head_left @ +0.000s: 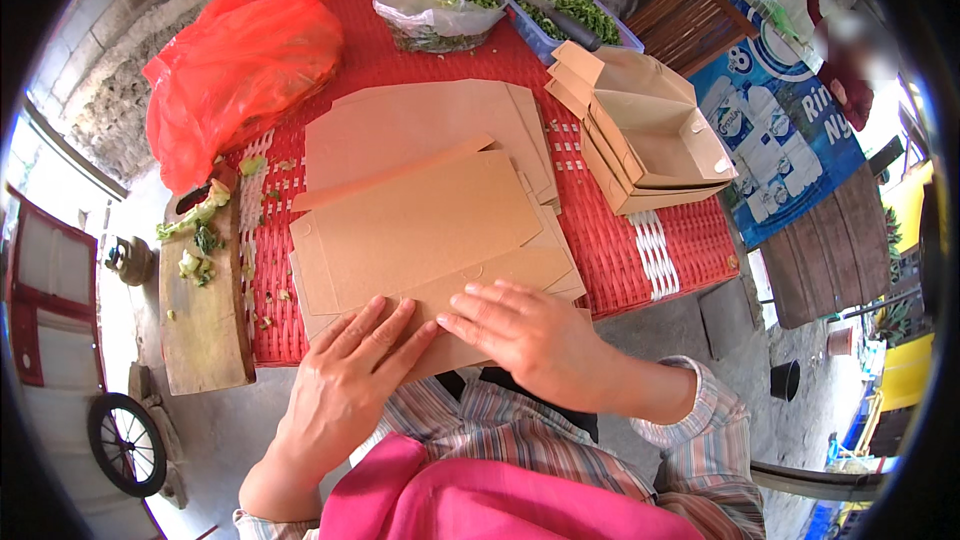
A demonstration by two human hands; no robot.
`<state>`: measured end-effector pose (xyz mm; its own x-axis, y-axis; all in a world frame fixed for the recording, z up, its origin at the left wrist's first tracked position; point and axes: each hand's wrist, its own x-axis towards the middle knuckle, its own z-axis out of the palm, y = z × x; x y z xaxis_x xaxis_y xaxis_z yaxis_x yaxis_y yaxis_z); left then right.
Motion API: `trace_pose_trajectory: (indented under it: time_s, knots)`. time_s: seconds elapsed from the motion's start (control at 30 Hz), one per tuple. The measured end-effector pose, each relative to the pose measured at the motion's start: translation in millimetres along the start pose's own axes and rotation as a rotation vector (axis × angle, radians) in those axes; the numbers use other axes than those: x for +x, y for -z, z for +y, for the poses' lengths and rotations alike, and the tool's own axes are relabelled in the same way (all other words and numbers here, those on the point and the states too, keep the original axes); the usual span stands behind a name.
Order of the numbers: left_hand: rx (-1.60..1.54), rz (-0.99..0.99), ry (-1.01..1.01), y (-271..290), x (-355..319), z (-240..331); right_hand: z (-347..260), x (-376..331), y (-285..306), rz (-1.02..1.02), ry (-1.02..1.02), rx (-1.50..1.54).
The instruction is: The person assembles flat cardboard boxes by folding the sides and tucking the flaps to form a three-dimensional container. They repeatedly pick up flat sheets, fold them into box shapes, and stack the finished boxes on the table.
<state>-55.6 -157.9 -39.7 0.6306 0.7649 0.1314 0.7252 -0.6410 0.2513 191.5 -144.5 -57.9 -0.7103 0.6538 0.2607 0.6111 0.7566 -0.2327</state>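
Note:
A flat brown cardboard box blank [420,230] lies in front of me, its creased side flaps partly raised. My left hand [345,370] rests on its near edge, fingers stretched out. Beside it, my right hand [535,335] lies on the same edge with fingers extended; its thumb is hidden. The fingertips of both hands almost meet over the near flap. Under and behind this blank is a stack of more flat cardboard blanks [420,115]. To the right, several folded open cardboard boxes [665,140] sit nested together at the table's edge.
The red woven table [640,260] carries a red plastic bag [240,70], a clear bag of chopped greens [440,5] and a blue tub of greens [610,30] with a knife across it. A wooden cutting board [205,310] with vegetable scraps is at left. Another person [845,80] is far right.

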Motion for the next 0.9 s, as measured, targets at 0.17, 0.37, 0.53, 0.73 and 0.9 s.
trace_pose_trajectory:
  time_s: [0.17, 0.37, 0.53, 0.73, 0.9]
  knots:
    - [0.023, -0.069, 0.022, 2, -4, 7, -7, 3, -1, -0.003, 0.023, 0.097]
    - [0.047, -0.116, 0.046, 7, -9, 6, -3, -7, -5, 0.105, 0.002, 0.088]
    - [0.060, -0.089, 0.065, 10, -19, 2, 6, -25, 4, 0.116, -0.112, 0.096]
    - [0.091, -0.031, 0.103, 18, -26, 2, 17, -39, 12, 0.204, -0.202, 0.090]
    - [0.004, 0.177, 0.007, 5, 1, -5, 17, -40, 19, 0.242, -0.308, 0.267]
